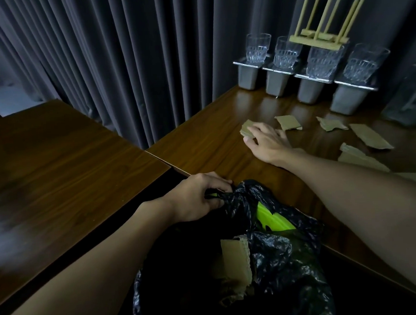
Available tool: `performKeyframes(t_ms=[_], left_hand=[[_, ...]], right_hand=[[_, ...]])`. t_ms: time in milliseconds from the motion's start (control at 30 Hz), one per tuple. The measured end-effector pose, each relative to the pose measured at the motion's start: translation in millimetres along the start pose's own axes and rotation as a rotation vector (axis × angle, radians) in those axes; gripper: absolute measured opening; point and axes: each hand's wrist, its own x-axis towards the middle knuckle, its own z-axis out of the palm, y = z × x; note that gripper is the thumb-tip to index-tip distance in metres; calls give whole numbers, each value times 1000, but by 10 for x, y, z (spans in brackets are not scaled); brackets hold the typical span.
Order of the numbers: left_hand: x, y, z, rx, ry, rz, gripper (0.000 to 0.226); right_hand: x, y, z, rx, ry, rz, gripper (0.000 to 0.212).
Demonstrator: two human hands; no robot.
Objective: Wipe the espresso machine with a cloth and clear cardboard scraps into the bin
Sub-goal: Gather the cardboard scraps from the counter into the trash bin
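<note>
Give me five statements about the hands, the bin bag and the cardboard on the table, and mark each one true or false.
1. The left hand grips the edge of the black bin bag. True.
2. The right hand rests on a cardboard scrap on the table. True.
3. The bin bag holds no cardboard yet. False: a cardboard piece already lies inside it.
4. The table has been cleared of all scraps. False: several more scraps lie to the right of the right hand.
5. The glasses stand directly on the table. False: each sits on top of a grey container.
</note>
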Motion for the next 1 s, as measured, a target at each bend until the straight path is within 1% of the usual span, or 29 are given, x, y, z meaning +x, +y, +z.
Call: performKeyframes(t_ms=[133,267,333,433,467,533,600,633,667,700,800,833,867,900,933,1000], left_hand=[[-16,17,10,-2,10,4,32],[-32,34,15,8,9,4,33],[-39,50,13,17,7,1,34],[-49,69,18,26,6,-13,35],[-52,73,22,27,5,-17,35],[-60,79,29,34,5,-22,36],[-66,82,36,39,11,-22,36],[-69,84,40,38,13,-20,35],[-75,86,44,37,16,-19,36],[-79,88,47,34,19,-18,36],[-87,85,56,33,25,-13,36],[-87,81,58,33,26,-10,36],[-84,77,57,31,29,-6,36],[-82,74,56,31,31,-2,35],[-79,73,53,35,33,2,35],[-71,74,47,44,34,14,33]], right_hand=[[-304,-55,-71,81,25,-69,46],[-600,-40,-111,145,134,-105,28],[-687,-30,-120,176,147,-58,18],[-725,-61,-178,222,89,39,8],[-723,-72,-203,223,71,64,12],[-736,-92,-256,269,52,123,32],[-792,-123,-314,439,50,189,54],[-831,-137,-341,545,63,220,60],[-874,-151,-375,639,83,244,60],[-922,-167,-417,721,110,255,54],[-1107,-231,-592,928,192,193,26],[-1186,-258,-653,1009,180,158,21],[-1271,-282,-711,1091,130,110,19],[-1356,-304,-756,1156,43,47,19],[-1436,-324,-790,1181,-69,-25,18],[-1544,-322,-810,1131,-255,-158,14]])
